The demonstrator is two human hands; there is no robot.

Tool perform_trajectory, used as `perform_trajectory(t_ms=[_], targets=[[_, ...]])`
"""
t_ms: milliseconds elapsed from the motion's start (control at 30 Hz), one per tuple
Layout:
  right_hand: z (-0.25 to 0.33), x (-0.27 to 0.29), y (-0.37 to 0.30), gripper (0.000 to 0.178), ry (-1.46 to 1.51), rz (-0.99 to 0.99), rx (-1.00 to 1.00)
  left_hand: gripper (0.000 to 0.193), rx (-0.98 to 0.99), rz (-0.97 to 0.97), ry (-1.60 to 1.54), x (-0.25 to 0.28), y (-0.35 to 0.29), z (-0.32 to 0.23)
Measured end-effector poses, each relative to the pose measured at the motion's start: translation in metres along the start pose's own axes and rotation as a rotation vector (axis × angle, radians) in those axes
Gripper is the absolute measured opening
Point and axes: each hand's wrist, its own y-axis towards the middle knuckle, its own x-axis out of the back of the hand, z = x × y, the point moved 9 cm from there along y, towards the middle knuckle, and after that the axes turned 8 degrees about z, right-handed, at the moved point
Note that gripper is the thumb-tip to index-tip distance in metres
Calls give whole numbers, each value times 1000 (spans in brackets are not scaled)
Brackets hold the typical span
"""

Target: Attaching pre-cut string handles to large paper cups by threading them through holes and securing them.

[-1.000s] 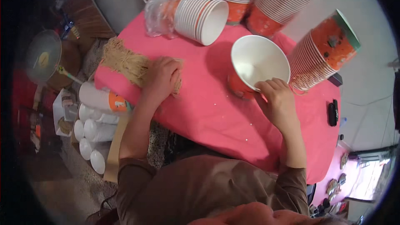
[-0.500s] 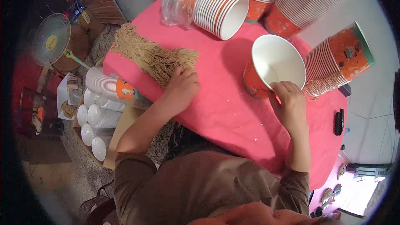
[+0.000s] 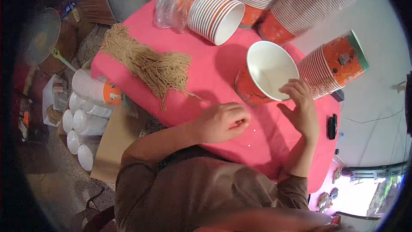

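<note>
A: Where is the paper bucket?
B: The orange bucket with the white inside [image 3: 271, 72] stands on the pink cloth [image 3: 206, 77], right of the middle, its mouth facing up toward the camera.

A: And the person's hold on it?
B: It has loosened. The right hand [image 3: 301, 108] was pinching the near rim half a second ago; now its fingers are spread and slightly bent over that rim, the thumb set wide from them. Whether a fingertip touches is unclear.

A: The other hand?
B: The left hand [image 3: 225, 122] has left the bundle of tan strands [image 3: 148, 62] and come in front of the bucket, near it but apart. Its fingers are curled and narrow. Whether a strand is in them cannot be told.

A: What does that mean for the work?
B: Attention seems to have passed from the bundle to the bucket. The bundle lies untouched at the left, one loose strand trailing toward the left hand.

A: What lies farther out?
B: A tilted stack of buckets [image 3: 332, 66] just right of the single one, a stack on its side [image 3: 216, 17] behind, and a carton [image 3: 113, 146] of white cups [image 3: 88, 122] at the lower left.
</note>
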Motion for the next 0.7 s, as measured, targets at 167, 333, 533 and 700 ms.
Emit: perform_trajectory(t_ms=[167,333,533,700], targets=[[-21,-5,-3,17,150,-3,14,6,203,-147,-227,14,9,37],[5,-19,3,17,152,9,31,8,225,-236,-246,8,13,45],[22,-17,11,13,382,37,56,10,178,-381,-151,19,4,39],[23,-17,25,10,369,101,90,9,167,-467,-218,16,-1,48]])
